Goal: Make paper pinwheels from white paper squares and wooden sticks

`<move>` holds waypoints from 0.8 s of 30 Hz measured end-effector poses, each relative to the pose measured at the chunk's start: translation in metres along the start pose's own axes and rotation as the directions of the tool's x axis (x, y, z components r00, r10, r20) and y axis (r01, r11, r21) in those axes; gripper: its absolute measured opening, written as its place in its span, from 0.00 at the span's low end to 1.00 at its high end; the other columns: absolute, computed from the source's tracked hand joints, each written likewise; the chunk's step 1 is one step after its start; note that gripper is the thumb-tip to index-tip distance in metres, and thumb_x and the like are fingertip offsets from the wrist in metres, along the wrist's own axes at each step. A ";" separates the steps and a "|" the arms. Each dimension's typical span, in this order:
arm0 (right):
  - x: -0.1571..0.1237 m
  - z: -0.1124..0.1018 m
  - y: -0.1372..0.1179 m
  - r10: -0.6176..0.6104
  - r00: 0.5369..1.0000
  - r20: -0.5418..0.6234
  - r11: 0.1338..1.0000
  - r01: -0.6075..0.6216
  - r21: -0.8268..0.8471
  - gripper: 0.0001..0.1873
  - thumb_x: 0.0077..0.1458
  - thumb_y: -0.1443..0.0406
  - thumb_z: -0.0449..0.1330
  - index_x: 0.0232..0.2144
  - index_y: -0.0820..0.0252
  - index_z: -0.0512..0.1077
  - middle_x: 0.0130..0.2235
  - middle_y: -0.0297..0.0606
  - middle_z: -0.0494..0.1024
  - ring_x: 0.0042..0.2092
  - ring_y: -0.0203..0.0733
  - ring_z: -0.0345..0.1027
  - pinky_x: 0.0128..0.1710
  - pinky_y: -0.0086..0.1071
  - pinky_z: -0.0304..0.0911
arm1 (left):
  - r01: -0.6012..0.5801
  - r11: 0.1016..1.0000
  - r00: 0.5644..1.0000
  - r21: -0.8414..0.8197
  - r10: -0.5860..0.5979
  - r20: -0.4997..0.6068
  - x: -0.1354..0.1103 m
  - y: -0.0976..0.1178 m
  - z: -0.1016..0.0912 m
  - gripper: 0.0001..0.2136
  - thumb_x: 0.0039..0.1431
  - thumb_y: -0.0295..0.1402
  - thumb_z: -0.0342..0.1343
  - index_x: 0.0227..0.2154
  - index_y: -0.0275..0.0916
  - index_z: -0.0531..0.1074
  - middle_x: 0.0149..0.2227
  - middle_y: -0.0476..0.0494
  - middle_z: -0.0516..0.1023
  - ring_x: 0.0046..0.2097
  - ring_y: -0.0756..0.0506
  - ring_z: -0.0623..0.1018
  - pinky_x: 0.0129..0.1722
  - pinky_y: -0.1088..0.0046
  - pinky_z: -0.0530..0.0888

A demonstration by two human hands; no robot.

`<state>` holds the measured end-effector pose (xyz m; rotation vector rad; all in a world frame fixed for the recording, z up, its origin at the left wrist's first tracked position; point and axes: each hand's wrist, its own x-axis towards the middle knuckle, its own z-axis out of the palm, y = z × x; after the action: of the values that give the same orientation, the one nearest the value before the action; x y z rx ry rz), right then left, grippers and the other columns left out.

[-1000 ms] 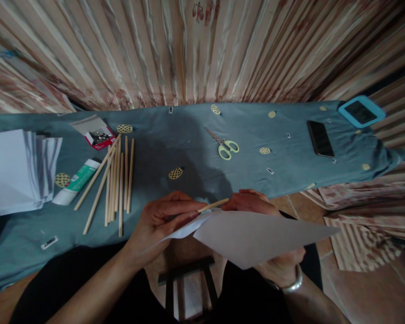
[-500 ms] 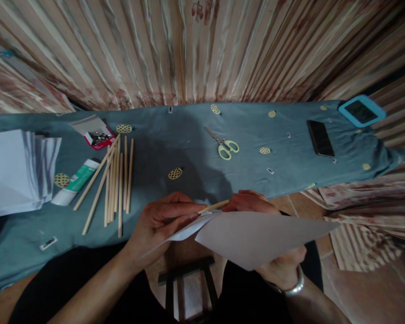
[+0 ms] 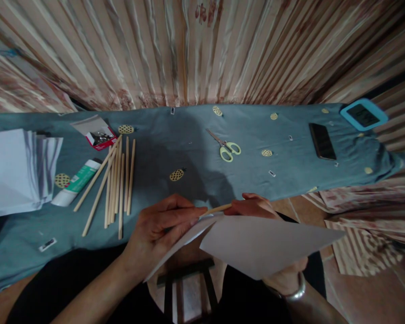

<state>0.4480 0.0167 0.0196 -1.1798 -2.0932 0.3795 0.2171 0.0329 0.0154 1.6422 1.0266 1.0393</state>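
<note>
A wooden stick (image 3: 218, 209) lies along the upper edge of a folded sheet of white paper (image 3: 256, 245), just off the table's near edge. My left hand (image 3: 167, 225) is closed, pinching the stick's left part and the paper between thumb and fingers. From the other side my right hand (image 3: 253, 207) grips the stick's right end with the paper; much of that hand is hidden behind the sheet, and a silver bracelet (image 3: 297, 290) circles its wrist. The paper's left flap slants down beside my left hand, while the larger right flap spreads over my right hand.
Several wooden sticks (image 3: 117, 184) lie on the blue tablecloth (image 3: 195, 157) at left, near a glue stick (image 3: 77, 182), a red box of metal clips or pins (image 3: 101, 138) and a paper stack (image 3: 10, 171). Scissors (image 3: 227, 148), a phone (image 3: 322, 141) and a blue digital clock (image 3: 364, 114) lie farther right.
The paper's right flap has shifted slightly right and down, and its left flap has swung lower. Both hands keep their hold on the stick and paper. The whole view has shifted a little.
</note>
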 end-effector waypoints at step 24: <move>0.009 -0.002 -0.004 -0.010 0.987 0.163 0.998 0.020 -0.061 0.24 0.62 0.65 0.51 0.60 0.58 0.60 0.47 0.42 0.78 0.50 0.50 0.73 0.56 0.47 0.66 | -0.165 0.961 0.985 0.221 0.174 -0.018 -0.002 0.002 -0.002 0.11 0.66 0.30 0.52 0.45 0.43 0.79 0.37 0.44 0.79 0.37 0.50 0.79 0.31 0.80 0.76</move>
<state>0.4437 0.0215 0.0273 -1.2034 -2.2681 0.4179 0.2152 0.0308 0.0172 1.9239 1.0705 1.1038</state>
